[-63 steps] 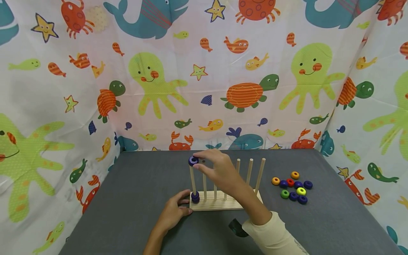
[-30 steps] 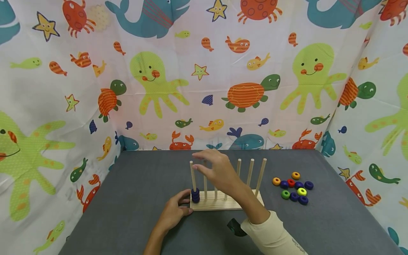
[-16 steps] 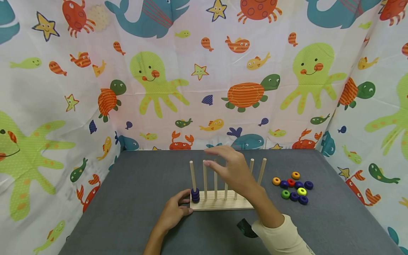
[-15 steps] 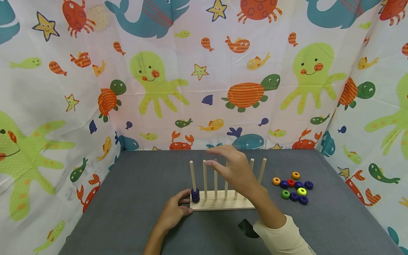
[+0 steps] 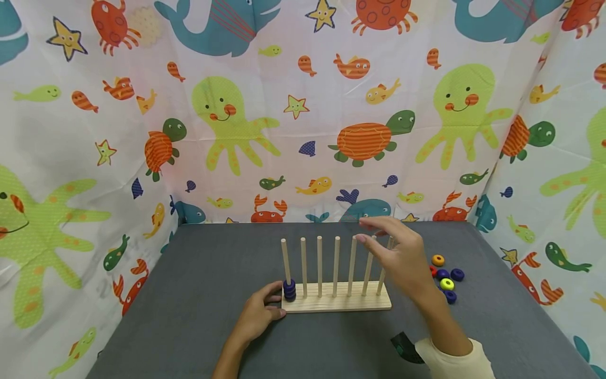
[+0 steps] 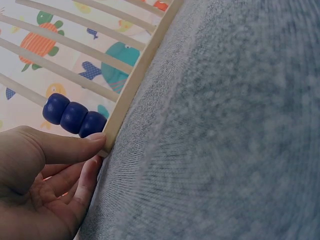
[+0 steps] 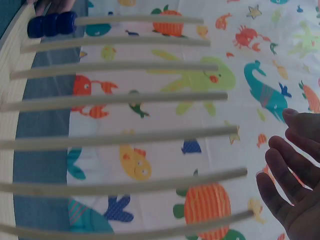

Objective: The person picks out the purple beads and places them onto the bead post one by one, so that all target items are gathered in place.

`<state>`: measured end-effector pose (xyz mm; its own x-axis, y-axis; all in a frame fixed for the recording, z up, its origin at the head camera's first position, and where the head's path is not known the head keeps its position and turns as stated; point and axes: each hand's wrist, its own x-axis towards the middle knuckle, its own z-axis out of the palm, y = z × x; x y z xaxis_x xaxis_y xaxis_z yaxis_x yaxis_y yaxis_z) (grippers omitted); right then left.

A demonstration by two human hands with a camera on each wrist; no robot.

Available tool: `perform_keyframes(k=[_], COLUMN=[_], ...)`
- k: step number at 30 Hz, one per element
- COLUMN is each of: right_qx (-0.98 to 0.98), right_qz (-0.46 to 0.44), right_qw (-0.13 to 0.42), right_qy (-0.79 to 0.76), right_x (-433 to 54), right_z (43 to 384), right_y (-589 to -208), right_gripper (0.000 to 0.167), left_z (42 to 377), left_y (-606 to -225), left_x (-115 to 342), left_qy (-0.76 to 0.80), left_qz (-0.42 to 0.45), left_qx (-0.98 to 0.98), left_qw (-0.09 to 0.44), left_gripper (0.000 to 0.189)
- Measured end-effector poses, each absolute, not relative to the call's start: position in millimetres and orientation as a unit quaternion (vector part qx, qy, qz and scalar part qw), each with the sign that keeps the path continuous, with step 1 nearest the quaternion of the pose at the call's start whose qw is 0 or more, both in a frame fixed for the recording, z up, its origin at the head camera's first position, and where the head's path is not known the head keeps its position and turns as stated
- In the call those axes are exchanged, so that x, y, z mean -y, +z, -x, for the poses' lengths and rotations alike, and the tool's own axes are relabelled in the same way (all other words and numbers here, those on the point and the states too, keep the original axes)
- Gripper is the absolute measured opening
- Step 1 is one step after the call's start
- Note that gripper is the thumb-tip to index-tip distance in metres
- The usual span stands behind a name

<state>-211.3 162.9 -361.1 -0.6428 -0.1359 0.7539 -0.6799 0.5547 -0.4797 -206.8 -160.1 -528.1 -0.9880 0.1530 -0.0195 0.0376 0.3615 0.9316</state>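
Observation:
A wooden peg rack [image 5: 338, 303] with several upright pegs stands on the table. Three dark blue beads [image 5: 289, 291] are stacked at the foot of its leftmost peg. My left hand [image 5: 257, 315] grips the left end of the base; in the left wrist view the thumb lies on the board beside the beads [image 6: 75, 117], fingers at its edge. My right hand [image 5: 402, 256] is in the air at the tops of the rightmost pegs, thumb and fingers spread apart, holding nothing. In the right wrist view, its fingers [image 7: 285, 162] are beyond the peg tips.
Loose beads lie on the grey table [image 5: 203, 273] right of the rack, partly hidden behind the right hand: an orange one [image 5: 437, 260], a yellow one [image 5: 447, 284], a blue one [image 5: 457, 274] and others. A sea-animal curtain [image 5: 293, 147] encloses the back and sides.
A third blue bead dropped from the right hand down the leftmost peg onto the two there. The emptied right hand has since moved right across the pegs. The left hand has stayed put.

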Motion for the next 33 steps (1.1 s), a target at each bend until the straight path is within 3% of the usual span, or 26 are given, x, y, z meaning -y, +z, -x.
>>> perform_keyframes(k=[16, 33], right_qx=[0.829, 0.886], right_qz=[-0.144, -0.053], right_qw=[0.361, 0.269], right_qy=[0.402, 0.374], right_x=[-240.2, -314.1], right_z=[208.3, 203.2], right_y=[-393.3, -443.2], right_gripper=[0.032, 0.034], left_z=[206.1, 207.5], left_y=[-526.7, -529.4], left_x=[160.8, 160.6], left_qy=[0.576, 0.562], left_qz=[-0.067, -0.061], left_qx=[-0.813, -0.823], left_qw=[0.053, 0.053], left_gripper=[0.071, 0.068])
